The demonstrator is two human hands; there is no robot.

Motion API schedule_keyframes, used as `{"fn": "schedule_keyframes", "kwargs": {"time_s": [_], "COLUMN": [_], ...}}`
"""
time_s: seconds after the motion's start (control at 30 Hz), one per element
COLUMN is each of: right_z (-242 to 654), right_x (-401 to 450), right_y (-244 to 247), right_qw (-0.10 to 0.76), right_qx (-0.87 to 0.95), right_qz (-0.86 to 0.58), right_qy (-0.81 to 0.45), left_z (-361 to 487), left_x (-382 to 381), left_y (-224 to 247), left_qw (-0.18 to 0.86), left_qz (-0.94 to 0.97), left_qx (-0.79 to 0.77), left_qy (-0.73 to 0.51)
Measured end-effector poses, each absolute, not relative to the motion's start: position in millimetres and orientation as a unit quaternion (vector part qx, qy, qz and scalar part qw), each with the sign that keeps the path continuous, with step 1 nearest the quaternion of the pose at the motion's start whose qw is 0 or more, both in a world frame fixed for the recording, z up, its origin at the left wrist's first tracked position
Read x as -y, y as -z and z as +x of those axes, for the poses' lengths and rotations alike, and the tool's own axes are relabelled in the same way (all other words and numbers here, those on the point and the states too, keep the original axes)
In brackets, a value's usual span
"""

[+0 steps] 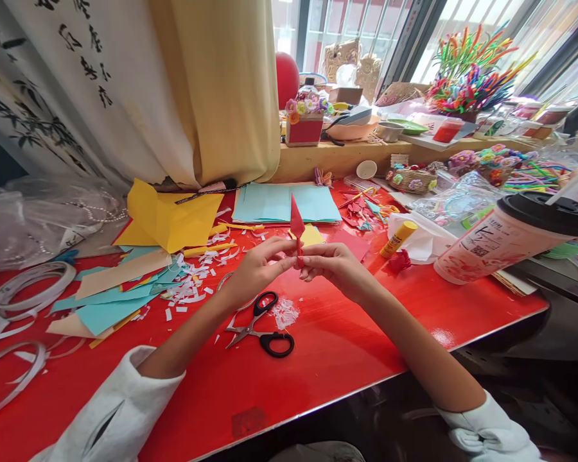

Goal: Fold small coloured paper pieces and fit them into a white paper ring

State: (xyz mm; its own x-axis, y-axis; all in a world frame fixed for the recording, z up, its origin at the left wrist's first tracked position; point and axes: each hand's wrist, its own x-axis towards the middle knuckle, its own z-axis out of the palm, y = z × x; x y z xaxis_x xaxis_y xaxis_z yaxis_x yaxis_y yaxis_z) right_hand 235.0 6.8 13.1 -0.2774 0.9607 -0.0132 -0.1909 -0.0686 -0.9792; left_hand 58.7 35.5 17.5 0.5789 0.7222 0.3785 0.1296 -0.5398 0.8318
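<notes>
Between my two hands stands a red folded-paper piece [297, 221], upright, with a pointed blade-like top and a narrow stem. My left hand [270, 262] pinches the stem from the left with thumb and forefinger. From the right, my right hand [334, 266] grips its lower end, the fingertips close to those of the left. Below the hands, black-handled scissors [260, 330] lie with their handles spread on the red table [337, 359]. Beside them is a small heap of white scraps [285, 313].
Coloured paper offcuts [110, 301] and tape rolls [33, 289] lie at left. Light-blue sheets [282, 200] and folded yellow paper [173, 218] are at the back. A yellow glue stick [399, 239] and a large drink cup [505, 240] stand at right. The table's front edge runs below.
</notes>
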Motion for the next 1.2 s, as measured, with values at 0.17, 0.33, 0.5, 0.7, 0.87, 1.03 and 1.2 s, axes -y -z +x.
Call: {"fn": "schedule_keyframes", "kwargs": {"time_s": [0.17,0.33,0.5,0.7,0.87,1.03,1.2], "right_z": [235,234,228,224,225,226,224], "right_x": [-5,-6,-6,-6,-8,-8,-8], "right_y": [-15,-10,-6,-4,-2,-1,5], "right_qw": [0.455,0.451,0.468,0.513,0.492,0.466,0.467], "right_qx": [0.515,0.523,0.518,0.496,0.482,0.485,0.491], "right_qz": [-0.39,-0.398,-0.422,-0.424,-0.421,-0.414,-0.406], "right_qy": [-0.613,-0.604,-0.579,-0.557,-0.59,-0.614,-0.613], "left_z": [54,51,56,59,59,58,57], "left_x": [-38,-39,-39,-37,-37,-39,-39], "left_y": [-14,-15,-9,-1,-4,-3,-1], "left_qw": [0.31,0.244,0.132,0.08,0.07,0.048,0.019], "left_qz": [0.836,0.874,0.895,0.879,0.897,0.902,0.907], "left_qx": [-0.25,-0.235,-0.243,-0.28,-0.252,-0.254,-0.262], "left_qy": [-0.378,-0.349,-0.35,-0.378,-0.357,-0.345,-0.33]}}
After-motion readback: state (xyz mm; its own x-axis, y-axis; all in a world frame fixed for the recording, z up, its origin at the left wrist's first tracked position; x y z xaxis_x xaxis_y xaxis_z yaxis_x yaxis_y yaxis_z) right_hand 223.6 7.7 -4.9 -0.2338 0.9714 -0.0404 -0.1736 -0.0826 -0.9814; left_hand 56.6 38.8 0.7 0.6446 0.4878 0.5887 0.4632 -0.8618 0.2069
